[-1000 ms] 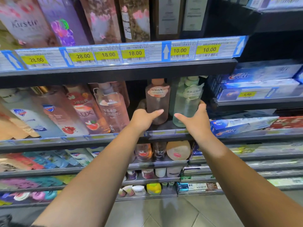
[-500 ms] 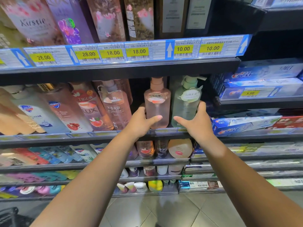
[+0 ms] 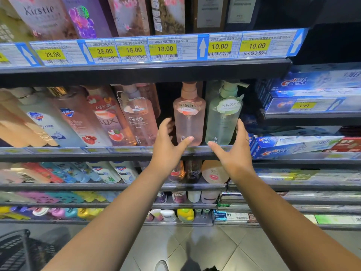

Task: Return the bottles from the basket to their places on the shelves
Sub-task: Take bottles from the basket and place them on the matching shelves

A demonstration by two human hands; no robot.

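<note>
flanking the upright pink bottle (image 3: pixel 188 122) and green bottle (image 3: pixel 222 122) on the shelf (image 3: pixel 97 155) with left hand (image 3: pixel 168 147) and right hand (image 3: pixel 235 153), fingers spread loose, gripping nothing.

Bare-armed, bare left grip (image 3: pixel 166 150), right grip (image 3: pixel 234 153)

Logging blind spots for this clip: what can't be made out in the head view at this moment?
All in the head view:
- Basket: cut off by the bottom-left corner; contents unseen.
- Pink bottle and green bottle: pump tops partly hidden by the shelf above.
- Left hand, right hand: contact with the bottles unclear.
- Price strip below them: blurred, unreadable.
</note>
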